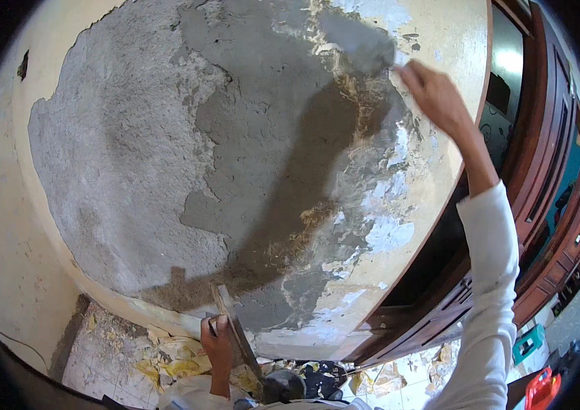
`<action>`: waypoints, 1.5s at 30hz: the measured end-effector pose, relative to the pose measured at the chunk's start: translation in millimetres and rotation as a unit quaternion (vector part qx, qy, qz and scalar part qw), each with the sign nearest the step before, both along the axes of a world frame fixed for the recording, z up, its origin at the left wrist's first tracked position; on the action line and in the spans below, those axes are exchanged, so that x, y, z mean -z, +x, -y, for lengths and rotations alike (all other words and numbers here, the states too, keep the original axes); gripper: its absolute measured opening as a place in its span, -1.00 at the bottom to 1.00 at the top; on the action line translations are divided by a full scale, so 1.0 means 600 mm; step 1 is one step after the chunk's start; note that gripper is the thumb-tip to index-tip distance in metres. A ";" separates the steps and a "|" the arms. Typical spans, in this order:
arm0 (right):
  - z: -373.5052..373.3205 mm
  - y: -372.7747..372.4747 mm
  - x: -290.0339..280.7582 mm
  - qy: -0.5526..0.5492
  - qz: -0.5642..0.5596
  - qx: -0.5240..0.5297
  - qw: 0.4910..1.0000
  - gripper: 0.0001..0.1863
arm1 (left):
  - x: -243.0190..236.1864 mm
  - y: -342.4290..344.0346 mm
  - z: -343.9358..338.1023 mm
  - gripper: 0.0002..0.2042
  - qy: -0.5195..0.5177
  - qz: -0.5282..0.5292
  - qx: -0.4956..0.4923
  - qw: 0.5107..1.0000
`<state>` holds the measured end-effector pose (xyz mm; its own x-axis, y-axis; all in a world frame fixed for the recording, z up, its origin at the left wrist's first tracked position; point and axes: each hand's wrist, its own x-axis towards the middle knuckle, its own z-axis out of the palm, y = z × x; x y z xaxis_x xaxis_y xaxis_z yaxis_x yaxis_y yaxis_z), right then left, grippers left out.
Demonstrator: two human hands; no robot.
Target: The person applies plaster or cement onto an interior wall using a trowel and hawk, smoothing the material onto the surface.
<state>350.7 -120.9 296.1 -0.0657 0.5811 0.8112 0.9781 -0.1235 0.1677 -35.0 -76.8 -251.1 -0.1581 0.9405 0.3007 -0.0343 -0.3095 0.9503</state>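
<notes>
A large patch of rough grey plaster (255,137) covers the wall in front of me, with darker smooth mortar in its middle and flaking white and brown paint at its right side. High at the right edge of this patch, my right hand (433,92) is closed, its fingertips blurred against the wall. What it grips does not show clearly; a smooth grey area lies just left of the fingers. Low in front of me, my left hand (216,338) is wrapped around a long flat board (236,328), seen nearly edge-on and tilted beside the wall.
Dark red wooden door frames (536,137) stand at the right. Paint flakes and yellow scraps (173,355) litter the white tiled floor. A dark round container (284,386) is below me. A green stool (529,342) and a red object (543,389) sit at the lower right.
</notes>
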 end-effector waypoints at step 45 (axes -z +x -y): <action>-0.041 -0.038 -0.042 -0.111 0.360 0.005 0.926 -0.50 | -0.004 0.076 0.057 -0.69 -0.031 -0.007 -0.002 0.999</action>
<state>328.1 -96.5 321.2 -0.5369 0.7316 0.4202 0.6025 -0.0162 0.7980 10.8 -110.8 -248.6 -0.1586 0.9568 0.2436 -0.0204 -0.2498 0.9681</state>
